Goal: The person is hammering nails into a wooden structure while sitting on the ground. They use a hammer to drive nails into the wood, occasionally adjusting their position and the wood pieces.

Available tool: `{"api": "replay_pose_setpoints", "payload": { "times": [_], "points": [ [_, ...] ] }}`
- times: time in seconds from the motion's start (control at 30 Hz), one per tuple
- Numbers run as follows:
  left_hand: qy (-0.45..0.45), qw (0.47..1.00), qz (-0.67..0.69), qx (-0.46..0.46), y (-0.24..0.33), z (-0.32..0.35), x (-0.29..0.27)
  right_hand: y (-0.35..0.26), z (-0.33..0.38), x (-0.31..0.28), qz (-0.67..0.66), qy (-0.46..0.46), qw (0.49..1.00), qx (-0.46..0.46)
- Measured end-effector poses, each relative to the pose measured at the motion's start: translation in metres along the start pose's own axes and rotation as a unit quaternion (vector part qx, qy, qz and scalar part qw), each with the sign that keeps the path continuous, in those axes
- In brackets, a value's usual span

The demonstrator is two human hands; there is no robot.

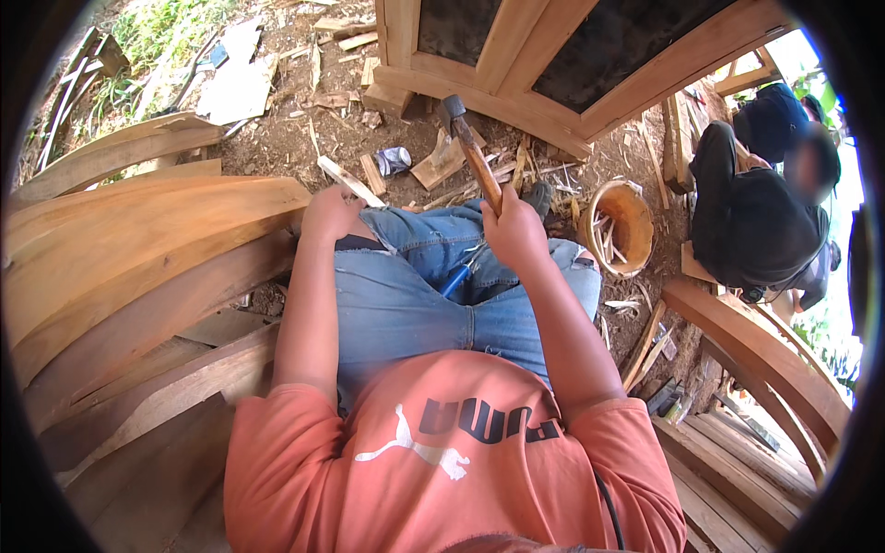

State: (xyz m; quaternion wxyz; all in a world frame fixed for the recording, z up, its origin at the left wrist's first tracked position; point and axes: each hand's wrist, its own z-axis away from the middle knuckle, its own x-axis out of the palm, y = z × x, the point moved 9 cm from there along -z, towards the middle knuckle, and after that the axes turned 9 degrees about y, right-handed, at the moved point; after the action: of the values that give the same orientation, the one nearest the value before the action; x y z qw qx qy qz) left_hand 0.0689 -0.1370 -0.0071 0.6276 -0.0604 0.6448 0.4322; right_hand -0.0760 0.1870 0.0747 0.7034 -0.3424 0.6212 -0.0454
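A wooden-handled hammer (468, 147) stands raised above a seated person's denim-clad knees, gripped low on the handle by the closed right hand (513, 230). The left hand (330, 212) is curled around a slim wood strip (348, 181) at the left knee. Curved planks (138, 249) crowd the left side; wood scraps litter the dirt, with a basket (625, 226) and another crouching person (756, 221) at right.
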Motion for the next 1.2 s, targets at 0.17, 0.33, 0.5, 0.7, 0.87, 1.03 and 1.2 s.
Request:
{"api": "replay_pose_setpoints", "payload": {
  "times": [0.17,0.33,0.5,0.7,0.87,1.03,1.2],
  "points": [
    [-0.043,0.998,-0.053,-0.001,-0.004,-0.017,0.033,-0.033,-0.011,-0.042,-0.022,0.017,1.0,-0.003],
    [-0.134,0.985,-0.111,0.012,-0.011,-0.029,0.055,-0.024,-0.002,-0.028,0.001,-0.013,0.999,0.029],
    [-0.091,0.987,-0.136,0.002,-0.025,-0.038,0.057,-0.012,-0.008,0.001,0.05,-0.045,0.998,0.019],
    [-0.084,0.991,-0.108,-0.008,-0.015,-0.031,0.051,-0.019,0.006,-0.02,0.004,-0.043,0.999,0.027],
    [-0.055,0.994,-0.077,0.047,-0.004,-0.028,0.044,-0.045,0.02,-0.052,-0.018,-0.053,0.998,0.041],
    [0.222,0.945,0.07,0.228,0.084,-0.002,0.01,-0.048,0.036,-0.067,-0.022,-0.094,0.993,0.065],
    [-0.025,0.981,0.079,0.174,0.116,-0.032,0.062,-0.026,0.041,-0.063,-0.055,-0.091,0.989,0.103]
  ]
}}
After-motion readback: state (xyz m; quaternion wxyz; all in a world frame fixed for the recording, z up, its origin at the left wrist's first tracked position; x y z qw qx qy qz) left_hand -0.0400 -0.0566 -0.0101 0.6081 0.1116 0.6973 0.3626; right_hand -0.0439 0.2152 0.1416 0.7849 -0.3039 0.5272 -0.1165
